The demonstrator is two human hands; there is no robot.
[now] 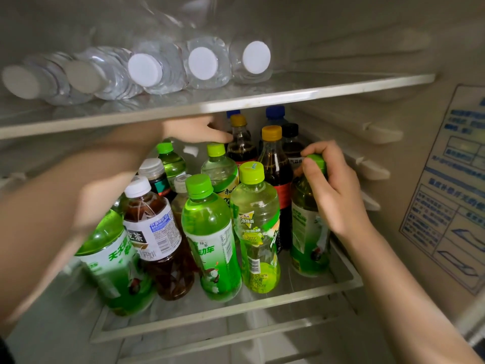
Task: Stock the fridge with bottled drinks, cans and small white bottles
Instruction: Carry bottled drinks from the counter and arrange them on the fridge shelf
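Inside the fridge, the middle shelf (262, 295) carries several upright bottles: green tea bottles with green caps, a brown tea bottle (154, 232) with a white cap, and dark cola bottles (275, 166) with yellow caps behind. My right hand (333, 185) grips the green cap and neck of a green tea bottle (307, 232) standing at the right end of the shelf. My left hand (196, 131) reaches deep over the bottles, fingers touching the top of a lime-capped bottle (219, 166) near the back cola bottle; part of the hand is hidden by the upper shelf edge.
The upper glass shelf (341, 85) holds several clear water bottles (202, 64) lying on their sides, white caps facing out. The fridge's right wall carries a blue printed label (451, 185). Bare shelf shows to the right of the held bottle; a lower shelf rim (210, 342) lies beneath.
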